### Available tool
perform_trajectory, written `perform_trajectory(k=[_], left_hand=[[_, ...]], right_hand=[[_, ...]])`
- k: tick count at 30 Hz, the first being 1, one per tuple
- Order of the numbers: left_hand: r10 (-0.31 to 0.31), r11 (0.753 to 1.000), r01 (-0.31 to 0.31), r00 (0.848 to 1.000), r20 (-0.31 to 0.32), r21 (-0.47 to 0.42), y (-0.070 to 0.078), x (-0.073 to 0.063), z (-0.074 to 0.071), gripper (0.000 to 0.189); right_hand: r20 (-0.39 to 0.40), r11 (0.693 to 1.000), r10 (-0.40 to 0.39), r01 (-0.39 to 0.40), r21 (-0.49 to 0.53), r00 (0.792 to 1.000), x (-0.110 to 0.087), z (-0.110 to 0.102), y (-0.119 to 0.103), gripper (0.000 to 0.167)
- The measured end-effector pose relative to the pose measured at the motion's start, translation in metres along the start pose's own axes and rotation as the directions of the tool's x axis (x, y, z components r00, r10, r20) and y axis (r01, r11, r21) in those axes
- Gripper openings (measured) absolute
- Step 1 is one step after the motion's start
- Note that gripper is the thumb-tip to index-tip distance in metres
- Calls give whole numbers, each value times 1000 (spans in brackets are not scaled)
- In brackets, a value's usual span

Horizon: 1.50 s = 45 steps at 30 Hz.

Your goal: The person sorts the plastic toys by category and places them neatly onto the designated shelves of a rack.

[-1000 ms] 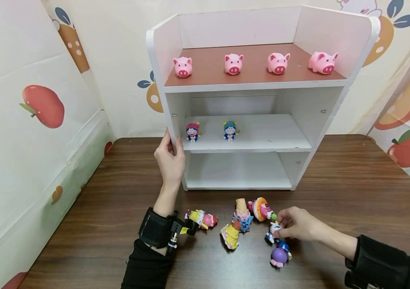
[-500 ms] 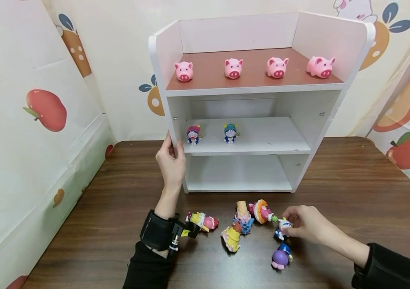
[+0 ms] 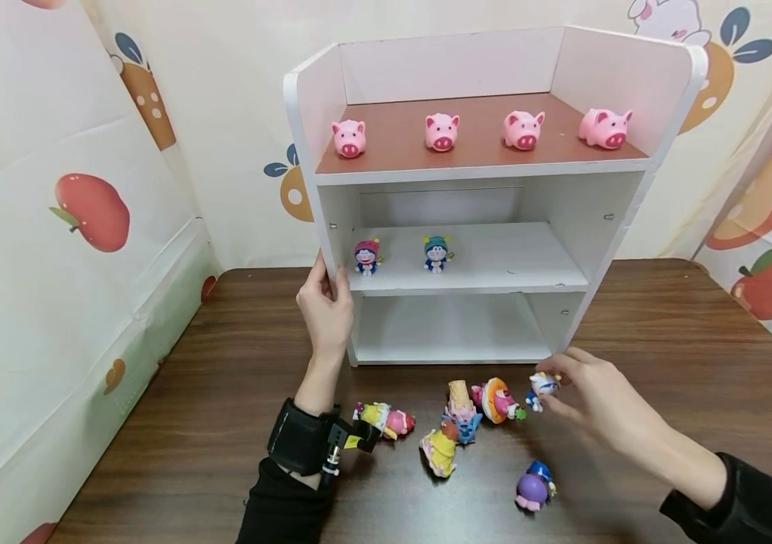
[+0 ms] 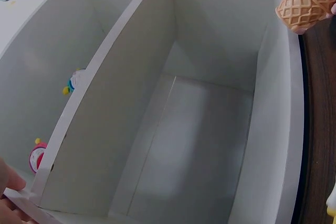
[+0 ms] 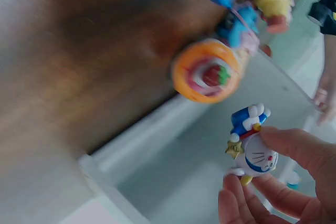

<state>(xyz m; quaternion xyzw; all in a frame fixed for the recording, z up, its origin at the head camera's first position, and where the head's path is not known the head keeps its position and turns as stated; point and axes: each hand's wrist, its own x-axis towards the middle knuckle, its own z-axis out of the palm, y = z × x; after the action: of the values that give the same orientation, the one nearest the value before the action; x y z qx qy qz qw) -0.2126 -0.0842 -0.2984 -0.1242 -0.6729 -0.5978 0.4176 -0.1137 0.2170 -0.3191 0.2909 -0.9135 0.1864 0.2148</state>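
Note:
At the left side of the white shelf unit (image 3: 481, 177), my left hand (image 3: 327, 313) grips the upright side panel, thumb at its front edge. My right hand (image 3: 606, 397) pinches a small Doraemon figurine (image 3: 541, 389) between thumb and fingers, just in front of the unit's lower right corner. In the right wrist view, the Doraemon figurine (image 5: 257, 153) shows a white face, a blue body and a yellow star. Two similar figurines stand on the middle shelf, one in a pink cap (image 3: 366, 257), one in a teal cap (image 3: 436, 254).
Pink pig figures (image 3: 442, 132) line the top shelf. On the wooden table (image 3: 250, 453) lie a yellow-and-pink figurine (image 3: 384, 418), an ice-cream-cone figurine (image 3: 458, 393), one with an orange ring (image 3: 495, 399), a yellow one (image 3: 439, 451) and a purple-and-blue one (image 3: 532, 489).
My right hand has carried the Doraemon figurine away from the purple-and-blue one, rightward and then up toward the shelf unit. My left hand keeps its grip on the side panel.

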Motion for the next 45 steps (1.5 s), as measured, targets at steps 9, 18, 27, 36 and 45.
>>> perform_trajectory(k=[9,18,27,36,45], left_hand=[[12,1000,-12,1000,4,-7,-5,-1,0,36],[11,1000,-11,1000,-2,-14,-6,1,0,36],[6,1000,-6,1000,0,-6,-6,0,0,36],[11,1000,-11,1000,-1,-15,-6,1,1,36],[7,1000,-7,1000,-3,5,-4,0,1,36]], right_hand=[[-120,995,-87,79,-66,989,25,-19,-10,26],[-176,988,-120,100,-119,977,51,-29,-17,34],[-213,982,-167,143,-126,963,81,-36,-15,40],[-190,988,-108,84,-128,976,108,-37,-10,31],[-126,983,-43,20,-182,991,125,-30,-1,28]])
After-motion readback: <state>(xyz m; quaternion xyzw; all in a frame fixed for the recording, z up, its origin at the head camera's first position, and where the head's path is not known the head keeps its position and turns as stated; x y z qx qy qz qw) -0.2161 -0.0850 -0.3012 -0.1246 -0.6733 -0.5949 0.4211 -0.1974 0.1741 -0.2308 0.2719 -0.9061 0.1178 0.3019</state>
